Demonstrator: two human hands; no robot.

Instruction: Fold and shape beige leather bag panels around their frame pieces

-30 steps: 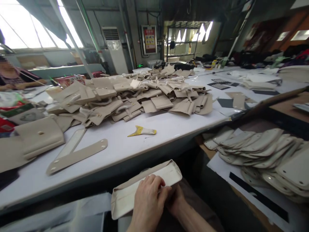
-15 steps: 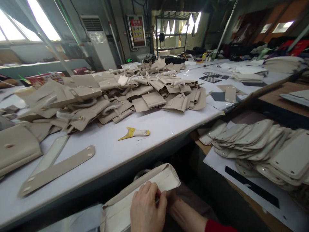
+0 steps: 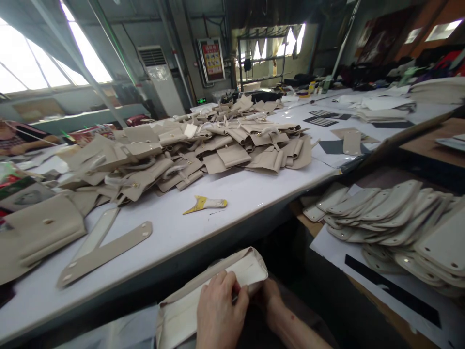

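Observation:
Low in the centre I have a beige bag piece [image 3: 181,312] with a long, pale inner face turned up and beige edges around it. My left hand [image 3: 222,308] lies across it, fingers bent and thumb pinching its near right edge. My right hand [image 3: 269,293] is at its right end, with fingers hidden behind the piece. On the table edge above lies a small yellow-and-white forked tool [image 3: 206,204]. Two long rounded straps with snap spots, one beige strap [image 3: 109,253] and one paler strap [image 3: 96,235], lie crossed to the left.
A large heap of beige bag parts [image 3: 232,152] covers the middle of the white table [image 3: 167,271]. At right, stacked pale rounded panels [image 3: 392,213] with holes sit beside a black strip [image 3: 392,290]. A co-worker's arm [image 3: 32,144] rests at the far left.
The view has shifted left and up, so more of the left side shows. My right hand has moved slightly right along the bag piece's end; the left hand keeps its hold.

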